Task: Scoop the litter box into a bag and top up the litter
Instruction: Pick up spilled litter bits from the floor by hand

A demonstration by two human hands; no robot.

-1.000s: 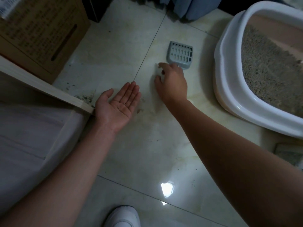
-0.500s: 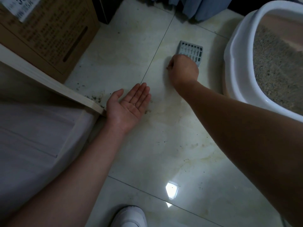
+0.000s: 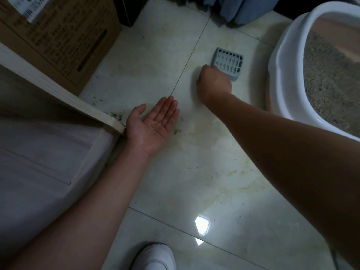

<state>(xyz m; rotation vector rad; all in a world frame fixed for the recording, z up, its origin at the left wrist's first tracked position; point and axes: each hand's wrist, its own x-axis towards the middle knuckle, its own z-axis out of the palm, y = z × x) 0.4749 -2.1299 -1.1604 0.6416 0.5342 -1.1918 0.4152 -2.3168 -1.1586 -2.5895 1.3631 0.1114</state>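
My left hand: it lies on the floor with the palm up, the fingers straight and together, the thumb apart. It holds nothing; only a few small grains of litter sit in the palm.
My right hand: it is curled into a fist, the back of the hand towards me, down by the floor at the near end of the scoop. The handle is hidden under my hand, so I cannot tell if my fingers really close around it.
Scoop: grey plastic, with rows of slots. It lies flat on the floor, between my right hand and the litter box, and its head points away from me.
Litter box: white, with a wide rounded rim, at the right side. It stands on the floor near the scoop but does not touch it. Inside there is grey-brown litter, and a bare strip of the pinkish inner wall shows at the far side.
Spilled litter: a small dark heap against the wooden edge, just beside my left thumb, and some more crumbs on the floor near my left fingers.
Floor: pale glossy tiles with thin dark joints and one bright reflection of light.
Cardboard box: brown, at the far left, behind the light wooden board.
Shoe: white, at the bottom edge.
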